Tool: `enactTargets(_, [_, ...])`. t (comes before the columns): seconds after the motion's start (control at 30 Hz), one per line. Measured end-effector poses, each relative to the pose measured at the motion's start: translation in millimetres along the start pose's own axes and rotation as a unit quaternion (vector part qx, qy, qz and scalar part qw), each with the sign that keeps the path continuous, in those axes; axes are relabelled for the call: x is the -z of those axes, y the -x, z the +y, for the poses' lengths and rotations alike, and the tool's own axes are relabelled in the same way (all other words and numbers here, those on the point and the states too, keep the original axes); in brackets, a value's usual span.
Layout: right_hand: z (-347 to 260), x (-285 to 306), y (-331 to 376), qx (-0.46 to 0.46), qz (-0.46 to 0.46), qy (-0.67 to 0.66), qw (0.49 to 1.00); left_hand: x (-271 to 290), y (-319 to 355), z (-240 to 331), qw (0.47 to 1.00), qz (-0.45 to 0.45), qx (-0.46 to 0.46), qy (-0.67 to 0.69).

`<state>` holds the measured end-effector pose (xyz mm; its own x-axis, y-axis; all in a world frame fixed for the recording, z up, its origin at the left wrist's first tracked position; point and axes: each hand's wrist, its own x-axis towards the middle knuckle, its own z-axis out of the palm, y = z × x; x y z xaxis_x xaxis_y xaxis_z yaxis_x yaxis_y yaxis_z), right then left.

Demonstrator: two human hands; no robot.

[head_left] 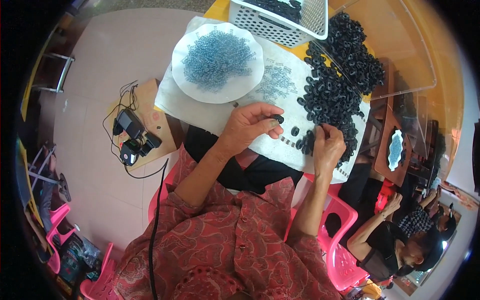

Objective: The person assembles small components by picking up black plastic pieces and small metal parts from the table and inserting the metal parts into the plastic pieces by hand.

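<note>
From my end, white cloth [200,112] spans the upper middle of the frame, and that heap of black parts [325,95] at upper right looks like loads left. White basket [275,31] up top holds more, can't tell if they're done. Plate [220,97], upper centre, is piled with bluish bits [215,57]. Left hand [250,124], mid-frame, pinches one black part [278,119]; right hand [328,147] is at the heap's lower edge, can't tell if it's gripping. One loose part [295,131] lies between them.
</note>
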<state>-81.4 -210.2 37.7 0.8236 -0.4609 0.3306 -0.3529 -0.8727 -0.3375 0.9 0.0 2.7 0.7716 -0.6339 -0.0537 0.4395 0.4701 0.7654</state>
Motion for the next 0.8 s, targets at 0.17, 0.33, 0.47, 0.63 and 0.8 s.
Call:
enactTargets(0.17, [-20.4,13.1,9.2,-0.227,-0.082,-0.343,0.908,1.9,0.3,0.1,1.0,-0.007,0.009,0.009])
enactTargets(0.33, [-40.7,17.9,14.7,-0.25,-0.103,-0.467,0.842,-0.4,0.1,1.6,1.0,-0.003,0.012,0.006])
enactTargets(0.47, [-50.6,15.6,17.6,-0.238,-0.116,-0.514,0.816,-1.2,0.2,0.3,1.0,-0.003,0.009,0.023])
enactTargets(0.63, [-60.8,11.8,20.7,-0.221,-0.134,-0.536,0.804,2.3,0.4,-4.3,0.999,-0.016,0.003,0.037])
enactTargets(0.8, [-69.5,6.5,22.6,-0.202,-0.143,-0.576,0.779,2.7,-0.2,-6.0,0.999,-0.014,-0.002,0.044])
